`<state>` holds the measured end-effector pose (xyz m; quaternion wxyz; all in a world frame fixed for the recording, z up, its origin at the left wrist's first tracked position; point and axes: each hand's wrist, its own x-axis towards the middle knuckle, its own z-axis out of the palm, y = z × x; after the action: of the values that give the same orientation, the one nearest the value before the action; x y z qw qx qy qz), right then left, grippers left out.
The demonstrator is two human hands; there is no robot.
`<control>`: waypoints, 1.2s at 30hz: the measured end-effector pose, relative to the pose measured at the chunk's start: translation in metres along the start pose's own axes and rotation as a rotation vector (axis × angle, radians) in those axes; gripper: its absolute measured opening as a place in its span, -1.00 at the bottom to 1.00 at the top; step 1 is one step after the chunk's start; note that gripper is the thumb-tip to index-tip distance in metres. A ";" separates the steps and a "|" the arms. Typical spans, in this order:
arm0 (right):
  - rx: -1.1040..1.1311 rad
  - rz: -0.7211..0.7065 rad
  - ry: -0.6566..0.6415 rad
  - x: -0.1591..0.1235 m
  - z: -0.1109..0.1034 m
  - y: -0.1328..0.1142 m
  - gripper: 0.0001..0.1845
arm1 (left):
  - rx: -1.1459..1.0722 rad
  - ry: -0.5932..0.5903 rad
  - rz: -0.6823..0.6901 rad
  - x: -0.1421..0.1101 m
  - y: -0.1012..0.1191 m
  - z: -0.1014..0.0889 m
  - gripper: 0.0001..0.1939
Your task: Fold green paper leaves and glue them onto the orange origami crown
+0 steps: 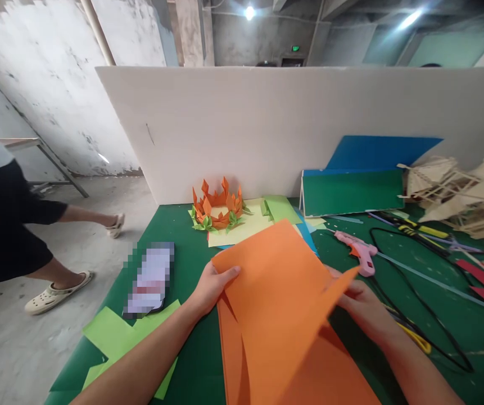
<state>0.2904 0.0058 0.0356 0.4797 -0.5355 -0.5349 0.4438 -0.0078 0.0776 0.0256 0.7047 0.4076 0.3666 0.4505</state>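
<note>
A large sheet of orange paper [275, 281] is raised and bent between my two hands. My left hand [214, 287] grips its left edge, thumb on top and fingers hidden beneath. At the other side my right hand [353, 304] pinches the sheet, where its edge curls up toward me. Below lies more orange paper [233, 360] on the green tabletop. Beyond the sheet stands an orange folded-paper crown [218, 208] with light green paper leaves around its base. It rests partly on pale yellow paper [229, 236].
Left of my arm are a phone [151, 278] and green paper pieces [115, 337]. A pink glue gun [362, 253], cords and tools lie right, near a wooden stick model [465, 191]. A white board [267, 124] stands behind. A person [9, 219] walks at left.
</note>
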 end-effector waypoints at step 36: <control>0.522 0.280 -0.117 -0.002 0.043 0.002 -0.37 | 0.319 0.099 0.063 -0.020 -0.022 0.037 -0.63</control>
<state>0.2477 0.0057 0.0274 0.5036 -0.4361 -0.3503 0.6584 0.0261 0.0444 0.0233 0.5976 0.5029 0.4546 0.4281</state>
